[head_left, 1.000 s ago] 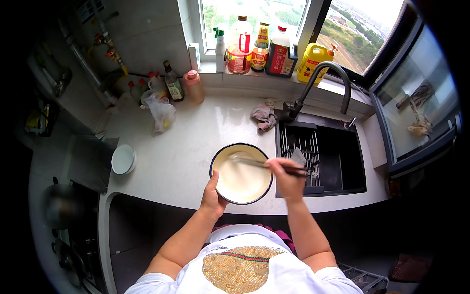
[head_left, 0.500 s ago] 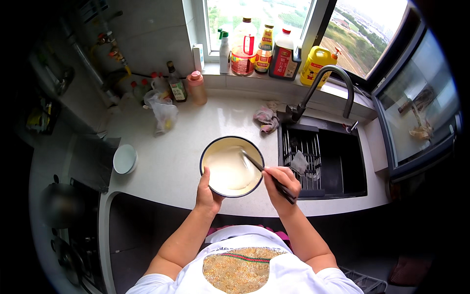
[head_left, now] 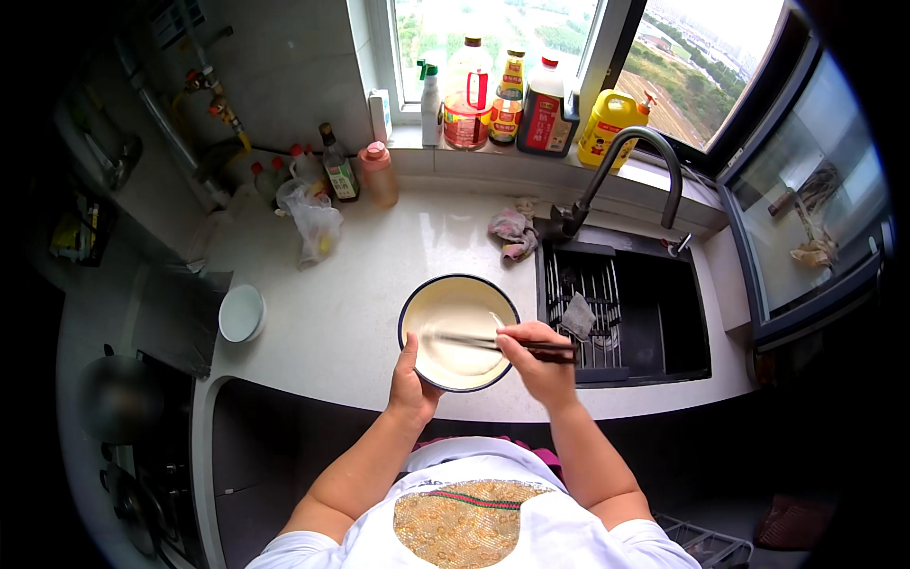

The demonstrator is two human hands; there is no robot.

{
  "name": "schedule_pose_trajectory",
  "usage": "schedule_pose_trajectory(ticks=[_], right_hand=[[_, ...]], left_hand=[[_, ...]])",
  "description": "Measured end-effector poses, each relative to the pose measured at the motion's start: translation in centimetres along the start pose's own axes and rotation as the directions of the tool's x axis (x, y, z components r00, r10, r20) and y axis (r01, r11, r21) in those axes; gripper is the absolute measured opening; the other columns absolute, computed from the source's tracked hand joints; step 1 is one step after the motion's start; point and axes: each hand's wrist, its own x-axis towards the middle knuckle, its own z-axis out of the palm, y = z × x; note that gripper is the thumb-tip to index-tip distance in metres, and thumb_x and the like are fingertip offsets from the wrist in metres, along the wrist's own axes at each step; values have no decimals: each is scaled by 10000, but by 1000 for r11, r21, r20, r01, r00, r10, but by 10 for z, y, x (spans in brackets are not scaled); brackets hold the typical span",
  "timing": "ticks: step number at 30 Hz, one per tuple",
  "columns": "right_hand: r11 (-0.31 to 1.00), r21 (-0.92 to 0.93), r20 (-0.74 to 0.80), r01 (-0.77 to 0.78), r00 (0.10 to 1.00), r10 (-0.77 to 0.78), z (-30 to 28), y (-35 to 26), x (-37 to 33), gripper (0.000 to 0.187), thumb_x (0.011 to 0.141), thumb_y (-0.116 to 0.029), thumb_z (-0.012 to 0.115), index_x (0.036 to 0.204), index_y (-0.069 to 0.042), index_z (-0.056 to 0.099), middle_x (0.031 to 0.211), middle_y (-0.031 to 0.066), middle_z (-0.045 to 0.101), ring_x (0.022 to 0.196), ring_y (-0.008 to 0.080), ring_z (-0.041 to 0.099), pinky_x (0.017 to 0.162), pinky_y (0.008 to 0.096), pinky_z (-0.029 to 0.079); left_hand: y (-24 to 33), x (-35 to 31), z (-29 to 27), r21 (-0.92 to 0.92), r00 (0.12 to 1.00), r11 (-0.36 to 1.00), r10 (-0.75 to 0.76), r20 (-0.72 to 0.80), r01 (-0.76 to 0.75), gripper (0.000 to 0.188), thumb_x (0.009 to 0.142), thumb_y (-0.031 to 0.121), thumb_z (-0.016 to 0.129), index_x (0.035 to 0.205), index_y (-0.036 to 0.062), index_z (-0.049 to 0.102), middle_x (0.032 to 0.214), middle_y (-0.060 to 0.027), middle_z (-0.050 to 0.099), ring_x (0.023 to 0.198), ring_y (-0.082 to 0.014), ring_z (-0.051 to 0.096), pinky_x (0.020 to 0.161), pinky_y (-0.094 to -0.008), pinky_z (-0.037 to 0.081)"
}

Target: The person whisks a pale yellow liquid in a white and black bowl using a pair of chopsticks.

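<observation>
A cream bowl with a dark blue rim (head_left: 459, 277) is tilted above the counter's front part. Pale, whitish liquid (head_left: 464, 358) lies inside it. My left hand (head_left: 413, 387) grips the bowl's near left side, thumb over the rim and the other fingers hidden beneath. Dark chopsticks (head_left: 555, 353) are held in my right hand (head_left: 540, 362), fingers closed round them at the bowl's right edge. Their lighter tips reach left into the liquid and are smeared by motion.
A black sink (head_left: 664, 322) with a rack and a dark tap (head_left: 675, 180) is at right. A crumpled cloth (head_left: 515, 232) lies beside it. A white bowl (head_left: 242, 314) stands at left. Bottles line the windowsill (head_left: 512, 154); a plastic bag (head_left: 315, 228) sits at the back left.
The bowl has shifted slightly right and toward me. The chopsticks have swung from a steep slant to nearly level, their tips moving left and down through the liquid.
</observation>
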Motion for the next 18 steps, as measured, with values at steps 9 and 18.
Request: schedule_pose_trajectory(ticks=[9, 18], right_hand=[[991, 95, -23, -92, 995, 94, -11, 4, 13, 103, 797, -73, 705, 873, -7, 683, 723, 27, 639, 627, 77, 590, 579, 210, 469], [946, 121, -15, -301, 952, 305, -13, -4, 17, 132, 804, -117, 688, 787, 9, 652, 649, 13, 611, 536, 102, 593, 475, 213, 488]], left_hand=[[-5, -2, -1, 59, 998, 996, -65, -2, 65, 587, 918, 492, 465, 1311, 59, 415, 1261, -116, 524, 1172, -246, 509, 964, -385, 436], [-3, -6, 0, 48, 997, 997, -54, -53, 56, 580, 913, 473, 491, 1299, 46, 420, 1244, -119, 535, 1146, -237, 529, 936, -359, 455]])
